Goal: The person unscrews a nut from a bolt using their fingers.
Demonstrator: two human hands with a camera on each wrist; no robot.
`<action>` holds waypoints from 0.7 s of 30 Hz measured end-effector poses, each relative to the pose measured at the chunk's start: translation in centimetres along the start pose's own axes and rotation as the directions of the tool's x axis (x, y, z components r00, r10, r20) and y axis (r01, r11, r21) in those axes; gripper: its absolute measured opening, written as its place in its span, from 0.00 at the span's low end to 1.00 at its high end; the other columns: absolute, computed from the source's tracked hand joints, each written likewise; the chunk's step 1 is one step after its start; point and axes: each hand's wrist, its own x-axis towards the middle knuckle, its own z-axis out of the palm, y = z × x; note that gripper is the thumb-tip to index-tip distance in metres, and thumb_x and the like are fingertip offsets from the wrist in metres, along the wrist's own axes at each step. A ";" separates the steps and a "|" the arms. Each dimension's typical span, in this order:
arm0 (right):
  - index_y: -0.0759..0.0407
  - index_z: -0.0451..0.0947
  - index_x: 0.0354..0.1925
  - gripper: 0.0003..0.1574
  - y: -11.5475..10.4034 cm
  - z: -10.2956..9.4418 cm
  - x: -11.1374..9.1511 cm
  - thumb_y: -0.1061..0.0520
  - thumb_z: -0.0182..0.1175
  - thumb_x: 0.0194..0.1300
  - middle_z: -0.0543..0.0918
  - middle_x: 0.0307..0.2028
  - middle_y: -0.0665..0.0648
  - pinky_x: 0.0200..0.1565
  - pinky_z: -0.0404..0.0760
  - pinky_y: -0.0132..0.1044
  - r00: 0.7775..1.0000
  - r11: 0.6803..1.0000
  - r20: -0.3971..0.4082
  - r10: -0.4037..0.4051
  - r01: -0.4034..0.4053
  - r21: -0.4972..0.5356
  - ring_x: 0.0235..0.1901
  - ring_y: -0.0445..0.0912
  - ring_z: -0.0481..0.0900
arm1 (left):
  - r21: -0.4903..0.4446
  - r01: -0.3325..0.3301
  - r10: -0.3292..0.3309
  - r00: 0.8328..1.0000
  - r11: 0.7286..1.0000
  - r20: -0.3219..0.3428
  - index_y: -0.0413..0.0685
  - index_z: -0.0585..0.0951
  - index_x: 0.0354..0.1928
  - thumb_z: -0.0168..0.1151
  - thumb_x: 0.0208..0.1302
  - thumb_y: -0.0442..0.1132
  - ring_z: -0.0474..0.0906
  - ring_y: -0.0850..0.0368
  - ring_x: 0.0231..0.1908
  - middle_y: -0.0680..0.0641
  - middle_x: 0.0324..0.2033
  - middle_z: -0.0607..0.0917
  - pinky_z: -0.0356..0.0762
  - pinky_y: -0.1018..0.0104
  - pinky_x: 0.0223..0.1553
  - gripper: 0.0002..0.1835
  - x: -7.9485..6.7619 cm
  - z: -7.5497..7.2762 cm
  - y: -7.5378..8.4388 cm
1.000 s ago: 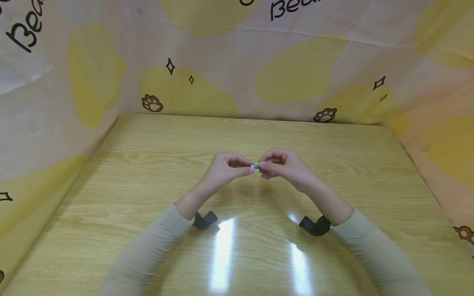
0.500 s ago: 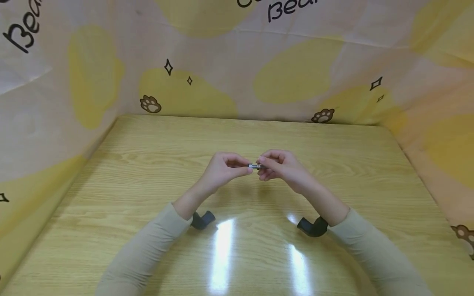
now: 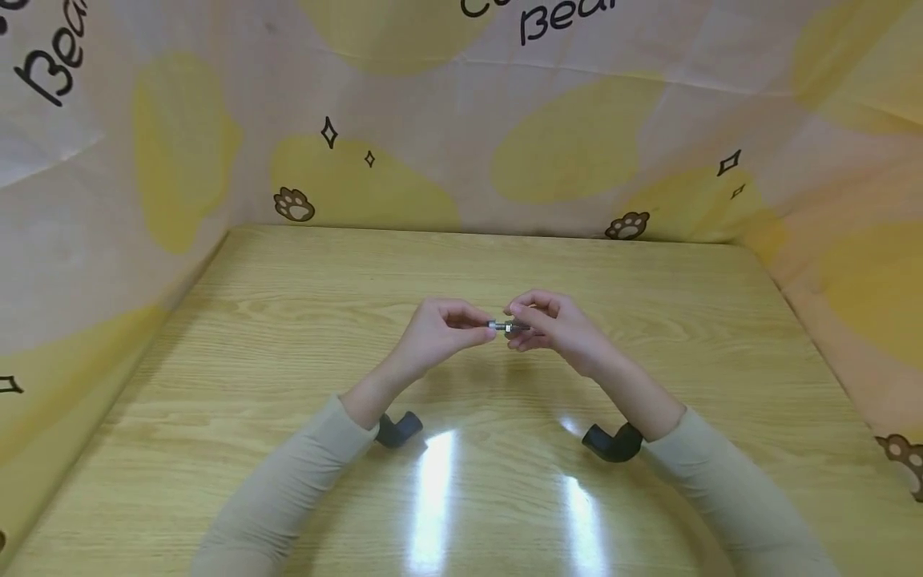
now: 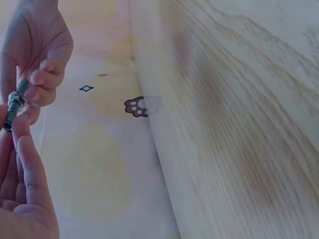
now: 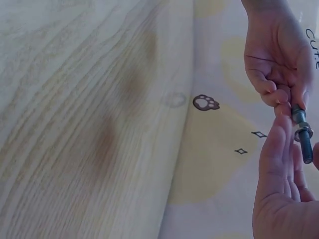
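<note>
Above the table, my left hand point(image 3: 441, 330) pinches the head end of a silvery bolt point(image 5: 306, 152) between thumb and fingers. The bolt lies roughly level, its threaded end pointing right. Partway along the shaft sits a hex nut point(image 3: 509, 327), with a ring like a washer point(image 5: 303, 133) beside it in the right wrist view. My right hand point(image 3: 566, 328) is around the threaded end, its fingers extended along the nut. In the right wrist view its thumb, cut by the frame edge, stands apart from the shaft. Whether a fingertip touches the nut is hard to tell.
The wood-grain table point(image 3: 324, 280) spreads beneath both hands. Printed cloth walls point(image 3: 562, 136) with paw prints rise at its back and sides. Black curved pieces point(image 3: 611, 443) stick out by both wrists. Light glares off the near tabletop.
The right thumb and fingers have loosened from around the nut, so the nut and more of the threaded shaft now show. The left hand keeps its pinch on the bolt, almost in place.
</note>
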 end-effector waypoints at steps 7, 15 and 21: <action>0.63 0.74 0.39 0.06 0.2 -0.1 0.1 0.67 0.57 0.62 0.81 0.30 0.53 0.40 0.81 0.36 0.999 0.998 0.051 -0.014 0.011 0.063 0.31 0.43 0.81 | 0.022 -0.032 0.032 0.999 0.999 0.002 0.39 0.84 0.38 0.67 0.56 0.37 0.82 0.53 0.35 0.46 0.34 0.85 0.80 0.61 0.41 0.10 -0.1 0.0 0.1; 0.64 0.74 0.41 0.06 0.2 -0.1 0.2 0.64 0.56 0.64 0.81 0.34 0.55 0.42 0.81 0.37 0.999 0.999 0.027 -0.020 0.019 0.047 0.33 0.44 0.81 | 0.014 -0.033 0.033 0.999 0.999 -0.014 0.38 0.84 0.38 0.67 0.56 0.37 0.82 0.53 0.35 0.46 0.34 0.85 0.80 0.61 0.40 0.10 0.0 -0.1 -0.2; 0.60 0.76 0.35 0.04 0.1 0.1 0.4 0.64 0.54 0.66 0.82 0.29 0.54 0.39 0.82 0.36 1.000 0.995 -0.003 -0.002 0.003 0.095 0.29 0.43 0.81 | 0.021 -0.041 0.041 0.999 0.999 -0.023 0.38 0.84 0.37 0.67 0.56 0.37 0.83 0.53 0.34 0.46 0.34 0.85 0.80 0.60 0.39 0.10 0.0 -0.2 -0.1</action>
